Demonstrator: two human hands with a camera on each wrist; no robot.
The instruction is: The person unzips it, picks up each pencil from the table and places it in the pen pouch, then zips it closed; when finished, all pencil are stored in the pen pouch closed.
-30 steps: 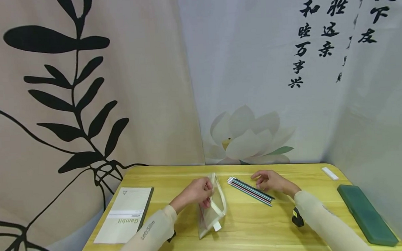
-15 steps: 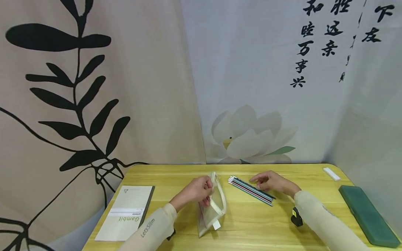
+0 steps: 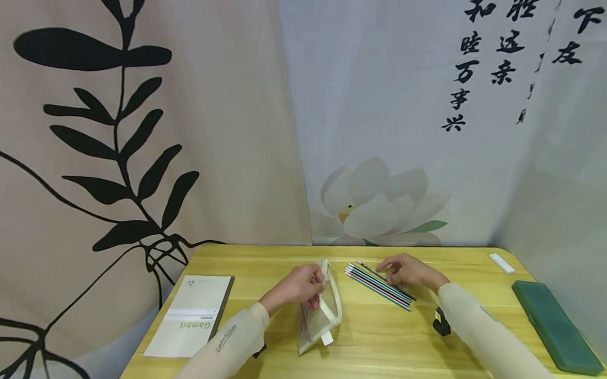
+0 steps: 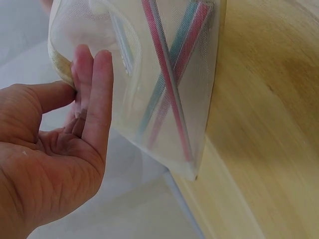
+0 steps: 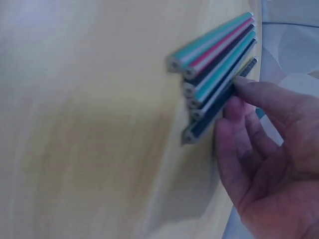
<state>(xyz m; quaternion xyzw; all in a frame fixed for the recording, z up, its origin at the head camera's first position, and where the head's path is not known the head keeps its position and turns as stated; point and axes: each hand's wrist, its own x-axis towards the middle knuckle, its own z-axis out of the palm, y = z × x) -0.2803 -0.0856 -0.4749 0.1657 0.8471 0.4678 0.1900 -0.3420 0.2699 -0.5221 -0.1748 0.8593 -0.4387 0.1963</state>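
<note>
A pale mesh pencil pouch [image 3: 312, 331] stands tilted on the table, its top spread wide. My left hand [image 3: 303, 285] pinches the pouch's rim between thumb and fingers. Through the mesh, several red, teal and grey pencils [image 4: 172, 79] lie crossed inside. To the right of the pouch, several striped pencils [image 3: 374, 287] lie side by side on the wood. At the row's right edge my right hand [image 3: 410, 272] pinches a dark pencil [image 5: 212, 117], which sits slightly apart from the others at an angle. Part of that pencil is hidden by the fingers.
A notebook marked Gambit [image 3: 189, 316] lies at the table's left. On the right are a green case [image 3: 556, 325] and, behind it, a small white block [image 3: 502, 263]. Fabric hangings [image 3: 251, 130] stand behind the table's back edge.
The dark pencil's far end has swung away from the row, to the right, in my right hand. My left hand keeps its hold on the pouch. The head view has shifted slightly.
</note>
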